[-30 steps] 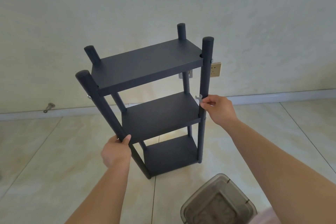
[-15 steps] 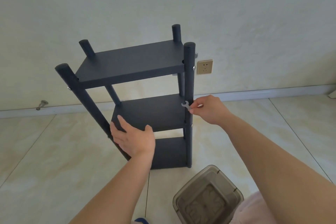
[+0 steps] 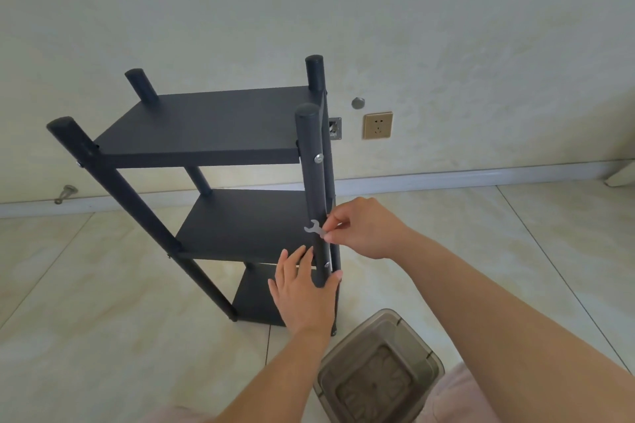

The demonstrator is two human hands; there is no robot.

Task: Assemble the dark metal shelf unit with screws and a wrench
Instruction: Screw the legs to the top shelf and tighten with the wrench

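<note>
Head view: right hand pinching small wrench against upright post of shelf unit; left hand just below, fingers straight, bracing same post. Screw between both hands, nearer left. 3 shelves mounted.

Person, seen from above: two bare forearms, no sleeves reaching the wrists, no watch, rings or bands visible. Left hand and right hand were ungloved, nails short and unpainted. Pale pink garment showed at the lower frame edge, beneath both arms; its kind could not be told
</note>
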